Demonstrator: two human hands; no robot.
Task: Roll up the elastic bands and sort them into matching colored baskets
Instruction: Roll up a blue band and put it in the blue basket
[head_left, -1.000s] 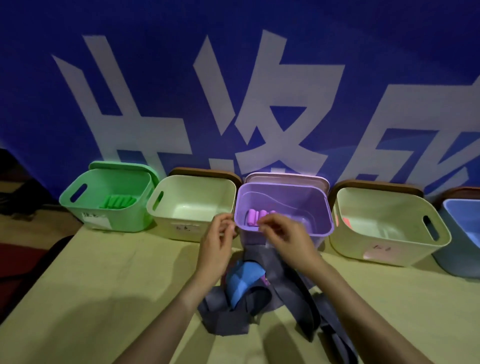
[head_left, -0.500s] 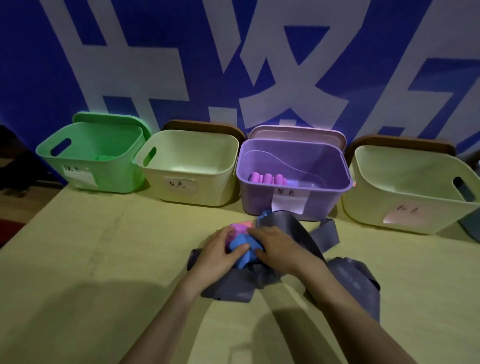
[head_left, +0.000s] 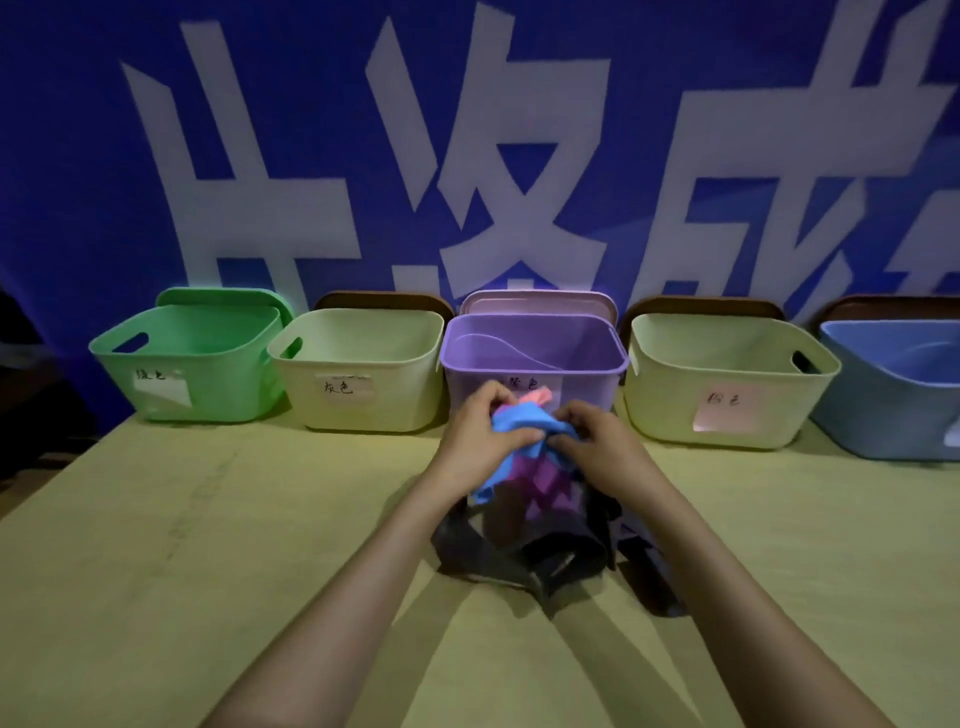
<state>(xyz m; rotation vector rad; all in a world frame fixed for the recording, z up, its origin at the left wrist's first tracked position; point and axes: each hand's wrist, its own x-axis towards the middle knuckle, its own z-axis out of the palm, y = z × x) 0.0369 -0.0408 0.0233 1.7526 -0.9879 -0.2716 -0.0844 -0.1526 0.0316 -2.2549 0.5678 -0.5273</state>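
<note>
Both the left hand (head_left: 475, 436) and the right hand (head_left: 597, 441) gripped a blue band (head_left: 519, 423) above the tabletop (head_left: 208, 545). Purple (head_left: 540, 475) and grey bands (head_left: 519, 561) hung tangled beneath, before the purple basket (head_left: 535, 353).

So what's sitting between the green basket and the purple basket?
One cream basket with a paper label stands between the green basket and the purple basket, as the head view shows.

A blue band (head_left: 524, 423) is gripped by the left hand (head_left: 475, 431) and right hand (head_left: 597, 441) above grey bands (head_left: 519, 561) heaped on the desk (head_left: 208, 545). Five baskets are lined behind; the purple basket (head_left: 535, 358) is nearest the hands.
</note>
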